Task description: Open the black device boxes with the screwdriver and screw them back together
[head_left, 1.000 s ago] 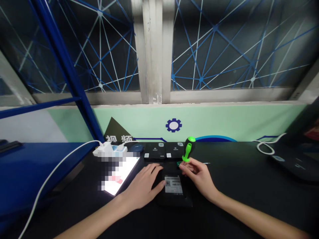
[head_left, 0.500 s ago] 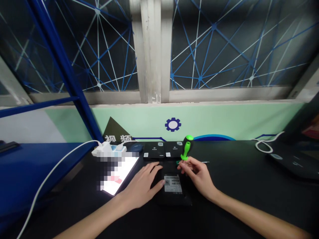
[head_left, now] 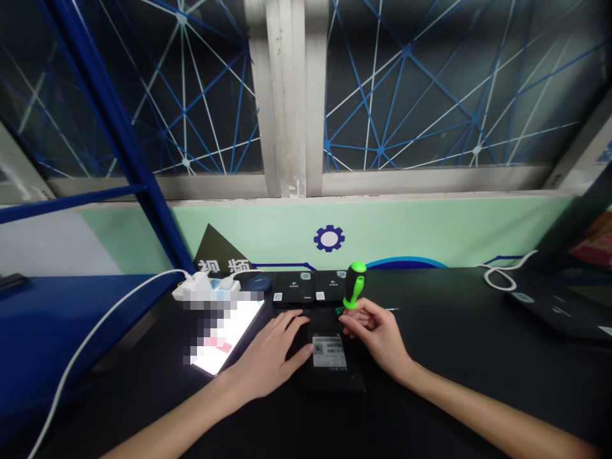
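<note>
A black device box point(head_left: 306, 381) with a white printed label point(head_left: 329, 352) lies flat on the dark table in front of me. My left hand point(head_left: 270, 350) rests along its left side, fingers stretched out and the thumb on the box near the label. At the far right corner of the box, my right hand point(head_left: 375, 328) pinches a black and green screwdriver point(head_left: 354, 285) below its handle. The handle points up, leaning slightly; its tip is hidden behind my fingers. Behind that hand lies a second tool with a thin metal shaft point(head_left: 392, 309), partly covered.
Two similar black boxes point(head_left: 292, 288) stand side by side at the back. To the left lie a lit phone point(head_left: 229, 338) and a white power strip point(head_left: 216, 290) with a cable. Another black device point(head_left: 559, 312) and a looped white cable point(head_left: 500, 280) are at the right.
The view has shifted slightly, so everything sits a little further left. The screwdriver's handle appears turned a little. Both hands keep nearly the same pose on the box and tool.
</note>
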Demonstrator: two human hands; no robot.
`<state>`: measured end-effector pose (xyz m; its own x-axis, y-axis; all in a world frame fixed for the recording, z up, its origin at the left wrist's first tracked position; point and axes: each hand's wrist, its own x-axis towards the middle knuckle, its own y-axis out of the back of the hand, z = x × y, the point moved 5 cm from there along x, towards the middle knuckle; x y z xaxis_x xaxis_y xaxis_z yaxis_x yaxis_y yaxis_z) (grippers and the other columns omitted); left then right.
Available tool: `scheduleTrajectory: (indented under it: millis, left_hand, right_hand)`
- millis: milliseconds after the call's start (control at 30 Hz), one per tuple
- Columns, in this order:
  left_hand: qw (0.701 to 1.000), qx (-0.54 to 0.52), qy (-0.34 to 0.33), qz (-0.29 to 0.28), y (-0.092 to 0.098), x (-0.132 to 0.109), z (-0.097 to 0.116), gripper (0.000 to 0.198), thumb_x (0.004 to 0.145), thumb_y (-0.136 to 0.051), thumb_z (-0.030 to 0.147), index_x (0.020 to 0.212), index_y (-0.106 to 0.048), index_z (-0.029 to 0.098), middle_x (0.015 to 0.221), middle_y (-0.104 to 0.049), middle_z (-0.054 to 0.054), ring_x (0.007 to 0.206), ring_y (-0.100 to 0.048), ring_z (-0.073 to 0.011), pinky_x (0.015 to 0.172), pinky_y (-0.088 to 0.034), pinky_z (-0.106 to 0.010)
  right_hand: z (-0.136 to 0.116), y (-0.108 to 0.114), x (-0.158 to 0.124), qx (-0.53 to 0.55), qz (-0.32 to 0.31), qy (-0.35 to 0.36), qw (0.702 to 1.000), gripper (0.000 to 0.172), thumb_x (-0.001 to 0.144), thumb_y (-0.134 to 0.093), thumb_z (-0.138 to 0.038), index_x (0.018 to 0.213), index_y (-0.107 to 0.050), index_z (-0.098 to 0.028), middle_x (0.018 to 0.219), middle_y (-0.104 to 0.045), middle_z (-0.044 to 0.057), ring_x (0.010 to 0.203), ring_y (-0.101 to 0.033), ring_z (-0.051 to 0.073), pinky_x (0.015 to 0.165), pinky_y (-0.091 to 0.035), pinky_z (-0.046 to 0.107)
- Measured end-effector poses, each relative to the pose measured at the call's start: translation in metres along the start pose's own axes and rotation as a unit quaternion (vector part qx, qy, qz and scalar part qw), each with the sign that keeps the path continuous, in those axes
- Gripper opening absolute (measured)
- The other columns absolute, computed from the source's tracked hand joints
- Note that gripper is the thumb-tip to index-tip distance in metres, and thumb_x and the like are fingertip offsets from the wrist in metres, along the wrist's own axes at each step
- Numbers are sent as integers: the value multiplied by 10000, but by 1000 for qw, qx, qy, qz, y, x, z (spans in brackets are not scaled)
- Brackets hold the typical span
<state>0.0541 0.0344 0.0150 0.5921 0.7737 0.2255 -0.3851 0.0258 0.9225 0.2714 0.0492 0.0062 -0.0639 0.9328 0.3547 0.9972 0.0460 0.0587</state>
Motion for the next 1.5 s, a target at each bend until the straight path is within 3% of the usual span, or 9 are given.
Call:
scheduleTrajectory:
  millis: [300,400,633,967,1267,1500]
  left_hand:
    - [1000,-12,2,-10,4,1,-1,482,1021,-412,538,1408,-470,257,1456,-494,-90,1343,-471,-283,1087,-426,-468]
    - [1000,-12,10,-17,3,1,-2,480,1024,-407,535,1413,-464,259,1457,-493,-83,1354,-457,-277,1098,-416,-468]
    - [1000,-10,12,-27,3,2,-3,501,1023,-403,542,1434,-448,260,1483,-467,-97,1373,-437,-290,1104,-408,-494]
    - [999,-12,26,-40,2,2,-4,503,1020,-401,556,1436,-444,278,1501,-455,-77,1387,-424,-293,1115,-400,-484]
    - [999,-20,13,-28,3,2,-4,479,1019,-419,536,1418,-460,274,1469,-478,-80,1351,-462,-285,1095,-418,-471]
    - [1000,-16,12,-24,4,2,-3,470,1023,-418,520,1419,-460,270,1467,-480,-80,1338,-475,-283,1082,-431,-463]
  right_hand:
    - [-11,-2,-4,-77,-52,51,994,270,989,-543,-419,973,-685,-190,909,-720,66,652,-626,141,623,-512,254]
    - [-9,-3,-3,-72,-61,44,995,269,967,-578,-431,961,-696,-188,895,-703,65,649,-628,149,609,-515,258]
    - [0,-2,-1,-27,-38,10,999,277,852,-733,-449,841,-616,-197,661,-655,3,580,-634,155,565,-521,257]
    - [-5,-1,-4,-41,-61,39,997,214,977,-578,-392,969,-643,-187,861,-719,61,622,-610,139,599,-517,253]
    - [-3,-3,-7,-36,-81,52,995,195,1020,-505,-353,1034,-624,-199,886,-688,53,651,-590,135,610,-498,259]
    - [-6,-1,-6,-10,-64,67,996,169,1029,-491,-333,1022,-605,-209,868,-660,40,660,-578,133,615,-486,266]
